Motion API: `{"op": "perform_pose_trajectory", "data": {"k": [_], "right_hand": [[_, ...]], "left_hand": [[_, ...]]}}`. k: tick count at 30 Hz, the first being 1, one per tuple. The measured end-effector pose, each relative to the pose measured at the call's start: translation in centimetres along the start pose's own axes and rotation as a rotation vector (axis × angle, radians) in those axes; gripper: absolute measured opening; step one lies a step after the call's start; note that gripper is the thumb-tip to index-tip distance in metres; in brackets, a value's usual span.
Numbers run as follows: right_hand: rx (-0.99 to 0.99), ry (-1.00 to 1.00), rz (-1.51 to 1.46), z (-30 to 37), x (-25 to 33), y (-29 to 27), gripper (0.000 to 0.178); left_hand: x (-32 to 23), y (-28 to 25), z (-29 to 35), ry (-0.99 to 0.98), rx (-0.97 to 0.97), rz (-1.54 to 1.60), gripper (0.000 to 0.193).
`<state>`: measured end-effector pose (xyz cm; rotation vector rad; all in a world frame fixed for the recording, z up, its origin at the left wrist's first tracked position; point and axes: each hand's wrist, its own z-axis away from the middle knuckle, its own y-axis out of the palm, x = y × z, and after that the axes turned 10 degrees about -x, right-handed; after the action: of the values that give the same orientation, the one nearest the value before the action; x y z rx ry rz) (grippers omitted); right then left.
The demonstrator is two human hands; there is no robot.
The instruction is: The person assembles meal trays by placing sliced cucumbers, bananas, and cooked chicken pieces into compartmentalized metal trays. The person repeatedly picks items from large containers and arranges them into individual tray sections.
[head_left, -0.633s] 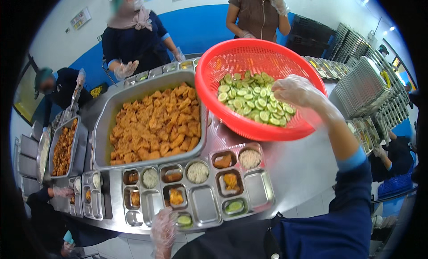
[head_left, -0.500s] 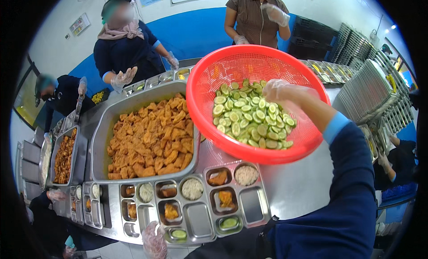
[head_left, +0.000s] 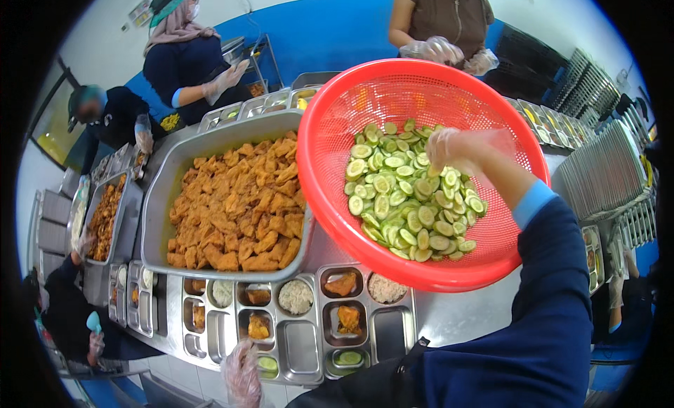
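Farther right and lower in the frame than half a second ago sits the red colander (head_left: 456, 278) (the head camera's own shift may explain some of that). With it has come the right hand (head_left: 463, 149), gloved, reaching over the upper right of the cucumber slices (head_left: 393, 197) heaped inside. Its fingers bend down at the slices; whether they have closed on any cannot be told. That seems to put the work at picking from the heap. At the bottom of the frame the gloved left hand (head_left: 242, 376) stays beside the middle tray (head_left: 300, 352); blur hides how far its fingers are curled. Slices show in that tray and in the right tray (head_left: 392, 331), both on the worktop (head_left: 484, 306). At upper left, a co-worker (head_left: 186, 64) has turned toward the frame's right, one gloved hand now raised.
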<state>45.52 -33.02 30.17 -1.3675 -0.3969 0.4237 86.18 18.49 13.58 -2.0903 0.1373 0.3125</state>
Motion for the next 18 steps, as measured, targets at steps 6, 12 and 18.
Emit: {"op": "perform_pose_trajectory", "data": {"k": [6,12,18], "right_hand": [[-0.085,-0.289,-0.249,14.2,21.3,-9.0,0.014],[-0.118,-0.606,-0.314,21.5,42.1,0.3,0.021],[-0.314,-0.265,-0.358,24.5,40.9,2.2,0.025]], "left_hand": [[-6.0,-2.7,-8.0,-0.653,0.442,1.542,0.053],[-3.2,-3.9,-4.8,-0.589,0.604,1.898,0.061],[9.4,-2.7,3.6,-0.550,0.143,1.015,0.044]]}}
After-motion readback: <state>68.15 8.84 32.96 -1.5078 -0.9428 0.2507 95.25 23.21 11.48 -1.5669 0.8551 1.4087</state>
